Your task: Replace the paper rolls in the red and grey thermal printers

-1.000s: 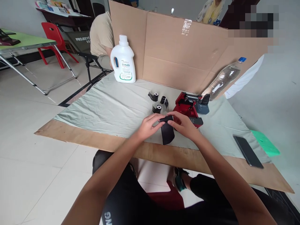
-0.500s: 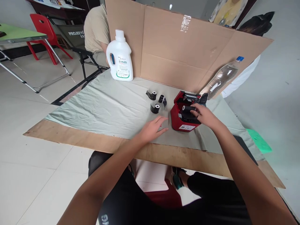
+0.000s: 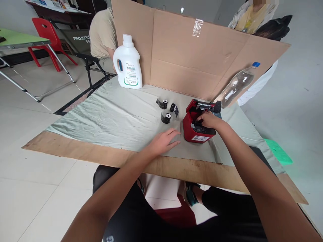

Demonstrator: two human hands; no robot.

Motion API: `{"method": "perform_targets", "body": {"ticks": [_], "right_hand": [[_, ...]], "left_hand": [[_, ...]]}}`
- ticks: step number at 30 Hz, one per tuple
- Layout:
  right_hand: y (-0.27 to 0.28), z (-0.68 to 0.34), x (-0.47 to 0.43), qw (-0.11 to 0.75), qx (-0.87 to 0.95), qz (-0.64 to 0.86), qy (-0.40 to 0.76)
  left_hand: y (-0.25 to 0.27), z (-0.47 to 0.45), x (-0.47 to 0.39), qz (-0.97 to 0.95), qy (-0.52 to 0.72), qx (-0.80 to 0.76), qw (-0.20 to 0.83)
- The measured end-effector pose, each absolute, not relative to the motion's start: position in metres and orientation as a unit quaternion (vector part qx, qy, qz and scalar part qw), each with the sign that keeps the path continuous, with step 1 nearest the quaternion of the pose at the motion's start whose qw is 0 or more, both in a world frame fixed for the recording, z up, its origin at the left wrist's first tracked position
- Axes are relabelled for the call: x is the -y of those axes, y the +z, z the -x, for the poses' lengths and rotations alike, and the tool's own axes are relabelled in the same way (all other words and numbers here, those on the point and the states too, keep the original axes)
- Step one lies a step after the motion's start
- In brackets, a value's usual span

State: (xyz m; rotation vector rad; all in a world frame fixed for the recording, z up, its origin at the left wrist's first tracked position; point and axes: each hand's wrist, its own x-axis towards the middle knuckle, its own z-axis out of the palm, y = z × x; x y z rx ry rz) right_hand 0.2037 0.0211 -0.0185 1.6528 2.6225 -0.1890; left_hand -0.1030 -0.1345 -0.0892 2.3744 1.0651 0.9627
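Observation:
A red label printer (image 3: 189,131) with its lid raised stands on the cloth. My right hand (image 3: 208,120) reaches down into its open bay, fingers curled around a black roll that the hand and the printer's wall mostly hide. My left hand (image 3: 165,142) rests on the cloth to the left of the printer, fingers apart and holding nothing. Behind it lie three small black rolls with loose ends: one at the back (image 3: 165,104), one nearer to me (image 3: 166,118) and one on its side (image 3: 173,107).
A white detergent bottle (image 3: 128,65) stands at the back left before a cardboard screen (image 3: 186,57). Behind the printer, a clear bottle with a blue cap (image 3: 236,85) leans against the screen. The table's bare wooden edge (image 3: 101,153) runs along the front. Other people sit or stand beyond.
My right hand has lowered the black roll deeper into the printer, and the roll has largely gone out of sight. My left hand has stayed nearly still.

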Motion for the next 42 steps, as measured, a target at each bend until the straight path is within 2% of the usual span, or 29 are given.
{"method": "perform_targets", "body": {"ticks": [7,13,16,20,24,26,30,35,42], "right_hand": [[-0.025,-0.201,-0.022,-0.034,-0.828,-0.554,-0.075],[-0.027,-0.204,-0.014,-0.127,-0.813,-0.557,-0.115],[-0.028,-0.219,-0.007,-0.202,-0.786,-0.568,-0.139],[-0.030,-0.234,-0.004,-0.361,-0.700,-0.601,-0.134],[-0.030,-0.221,-0.007,-0.537,-0.597,-0.534,-0.266],[-0.031,-0.212,-0.005,-0.567,-0.563,-0.510,-0.318],[-0.044,-0.208,0.013,-0.586,-0.546,-0.494,-0.338],[-0.071,-0.208,0.043,-0.611,-0.515,-0.471,-0.374],[-0.082,-0.203,0.053,-0.599,-0.473,-0.482,-0.430]], "left_hand": [[-0.059,0.069,0.105,-0.767,0.445,-0.402,0.227],[-0.026,0.006,0.059,-0.828,0.278,-0.453,0.181],[-0.023,-0.003,0.057,-0.840,0.276,-0.443,0.152],[-0.029,0.000,0.069,-0.843,0.309,-0.426,0.108],[-0.037,0.000,0.078,-0.844,0.350,-0.405,0.043],[-0.038,-0.001,0.081,-0.843,0.364,-0.394,0.029],[-0.029,-0.004,0.081,-0.844,0.377,-0.379,0.035],[-0.019,-0.009,0.066,-0.824,0.405,-0.384,0.097],[-0.063,-0.008,0.031,-0.628,0.493,-0.504,0.330]]}}
